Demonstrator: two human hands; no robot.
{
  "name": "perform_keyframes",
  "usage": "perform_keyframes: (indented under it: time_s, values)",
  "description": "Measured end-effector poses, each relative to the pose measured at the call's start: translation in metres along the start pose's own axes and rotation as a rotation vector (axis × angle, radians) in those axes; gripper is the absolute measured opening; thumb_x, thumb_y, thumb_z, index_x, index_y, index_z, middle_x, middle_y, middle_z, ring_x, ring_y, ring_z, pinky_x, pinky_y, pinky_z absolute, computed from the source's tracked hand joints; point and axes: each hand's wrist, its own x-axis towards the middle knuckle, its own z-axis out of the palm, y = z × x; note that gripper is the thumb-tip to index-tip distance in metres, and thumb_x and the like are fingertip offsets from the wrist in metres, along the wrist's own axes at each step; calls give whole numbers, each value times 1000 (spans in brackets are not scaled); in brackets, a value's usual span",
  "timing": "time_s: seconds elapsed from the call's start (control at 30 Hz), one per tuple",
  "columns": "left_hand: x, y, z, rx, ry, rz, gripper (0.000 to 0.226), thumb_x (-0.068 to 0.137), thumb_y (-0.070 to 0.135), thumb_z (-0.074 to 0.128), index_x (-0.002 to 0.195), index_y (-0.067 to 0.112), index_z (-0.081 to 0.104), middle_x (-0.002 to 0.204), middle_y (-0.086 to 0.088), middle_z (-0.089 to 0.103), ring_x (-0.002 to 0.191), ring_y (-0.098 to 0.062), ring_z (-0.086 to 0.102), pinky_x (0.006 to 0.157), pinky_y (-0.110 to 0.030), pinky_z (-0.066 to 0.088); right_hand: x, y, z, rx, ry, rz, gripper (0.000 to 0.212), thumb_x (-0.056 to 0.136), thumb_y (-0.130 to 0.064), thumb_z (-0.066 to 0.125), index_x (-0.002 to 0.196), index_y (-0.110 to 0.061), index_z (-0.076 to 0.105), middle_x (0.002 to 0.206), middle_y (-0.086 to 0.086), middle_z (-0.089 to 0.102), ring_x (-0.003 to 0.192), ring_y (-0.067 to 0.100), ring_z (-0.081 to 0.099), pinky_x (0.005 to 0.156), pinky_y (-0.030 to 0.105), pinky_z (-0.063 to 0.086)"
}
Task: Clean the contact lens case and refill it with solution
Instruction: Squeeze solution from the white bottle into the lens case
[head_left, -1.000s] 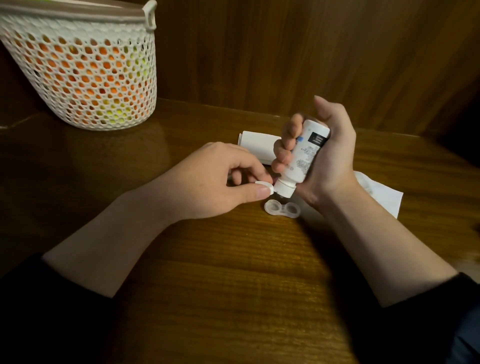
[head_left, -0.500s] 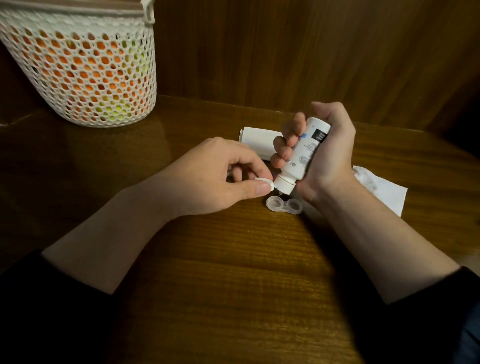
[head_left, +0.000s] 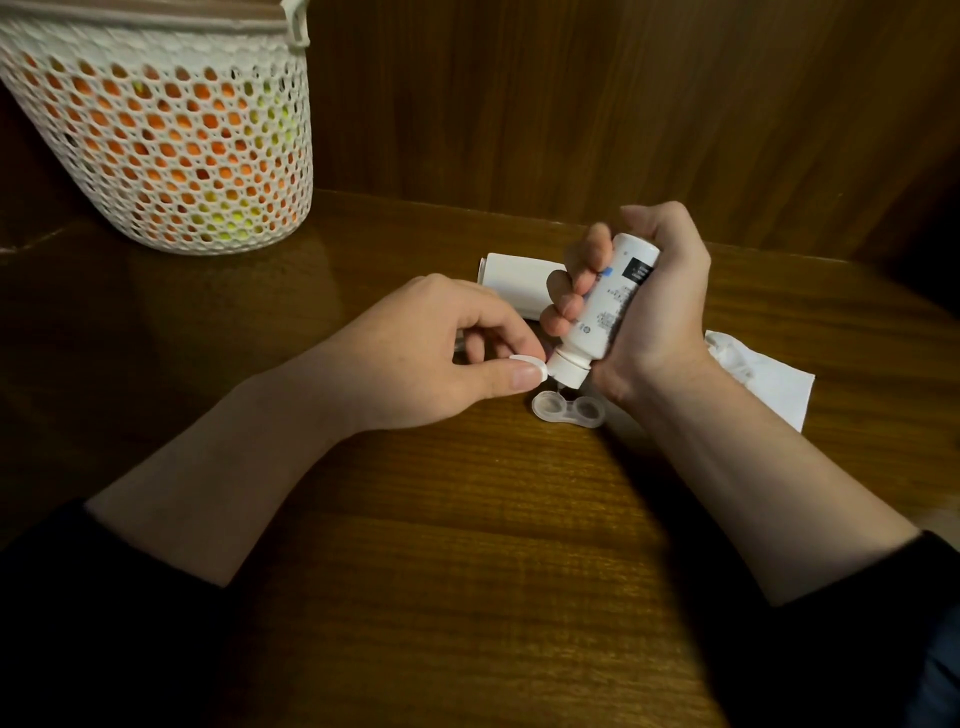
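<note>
A clear two-well contact lens case (head_left: 569, 409) lies open on the wooden table (head_left: 467, 545). My right hand (head_left: 649, 317) grips a small white solution bottle (head_left: 605, 306), tipped nozzle-down just above the case's left well. My left hand (head_left: 426, 358) pinches a small white cap (head_left: 529, 364) between thumb and forefinger, right beside the bottle's neck. Whether liquid is in the wells cannot be made out.
A white mesh basket (head_left: 166, 140) with orange and yellow contents stands at the back left. A white box (head_left: 514, 283) lies behind my hands. A white tissue (head_left: 763, 376) lies to the right, partly under my right wrist. A wooden wall rises behind the table.
The bottle's nozzle has dropped slightly closer to the case's left well. My left hand keeps pinching the cap in nearly the same spot.
</note>
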Motion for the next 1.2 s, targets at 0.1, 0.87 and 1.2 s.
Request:
perform_keyframes:
  time_s: [0.1, 0.87, 1.2]
  values:
    - [0, 0, 0, 6, -3, 2, 14, 92, 35, 81, 106, 34, 82, 99, 10, 74, 81, -8, 67, 73, -35, 61, 0, 0, 0, -2, -2, -5, 39, 92, -37, 47, 60, -16, 50, 54, 0, 48, 46, 16, 41, 48, 25, 40]
    - [0, -1, 0, 5, -10, 2, 15, 92, 36, 80, 107, 35, 82, 100, 13, 74, 83, -9, 67, 74, -40, 62, -1, -1, 3, -15, 0, -18, 41, 94, -34, 44, 57, -16, 50, 53, 0, 47, 46, 17, 40, 48, 25, 40]
    - [0, -1, 1, 5, 4, 4, 14, 91, 36, 80, 105, 35, 82, 97, 13, 74, 78, -4, 65, 68, -21, 56, -3, -2, 5, -30, 21, -20, 42, 96, -33, 42, 58, -15, 49, 52, 0, 45, 46, 17, 40, 48, 24, 39]
